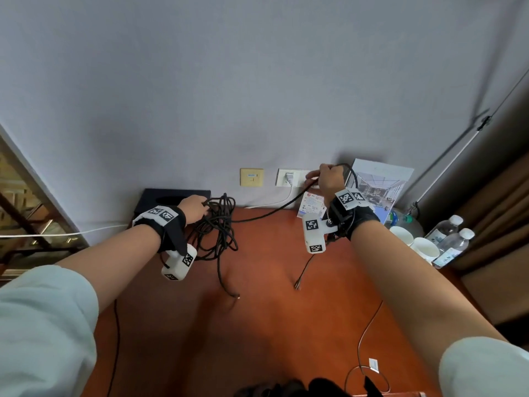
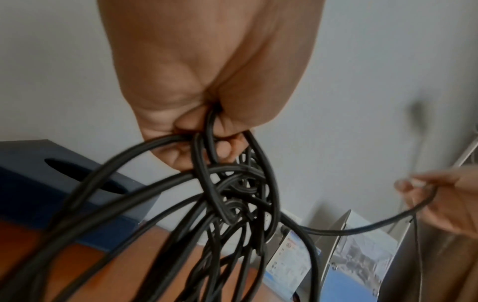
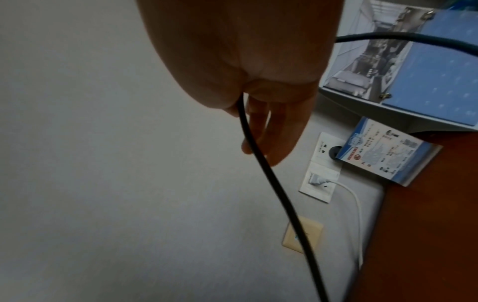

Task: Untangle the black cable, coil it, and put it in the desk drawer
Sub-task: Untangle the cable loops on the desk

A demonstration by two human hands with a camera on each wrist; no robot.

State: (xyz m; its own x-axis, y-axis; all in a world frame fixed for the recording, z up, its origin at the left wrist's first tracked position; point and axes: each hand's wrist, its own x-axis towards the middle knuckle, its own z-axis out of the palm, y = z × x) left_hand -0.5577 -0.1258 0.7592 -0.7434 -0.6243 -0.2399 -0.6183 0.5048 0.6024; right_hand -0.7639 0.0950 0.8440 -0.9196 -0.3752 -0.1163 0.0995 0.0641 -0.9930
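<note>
A tangled bundle of black cable (image 1: pixel 219 227) hangs over the red-brown desk (image 1: pixel 257 325), gripped at its top by my left hand (image 1: pixel 194 209). In the left wrist view the left hand (image 2: pixel 207 130) has curled fingers clamped round several loops of the black cable (image 2: pixel 232 194). One strand runs right and up to my right hand (image 1: pixel 329 179), raised near the wall sockets, which pinches it. The right wrist view shows the right hand (image 3: pixel 248 114) with the strand of black cable (image 3: pixel 274 183) leaving it downward. Two cable ends (image 1: pixel 297 286) lie on the desk. No drawer is visible.
A black tissue box (image 1: pixel 174 200) stands behind the left hand. Wall sockets (image 1: pixel 289 177) with a white plug sit at the back, with a leaflet stand (image 1: pixel 312 204) and a brochure holder (image 1: pixel 378 184). White cups (image 1: pixel 426 249) and water bottles (image 1: pixel 452 247) stand at the right.
</note>
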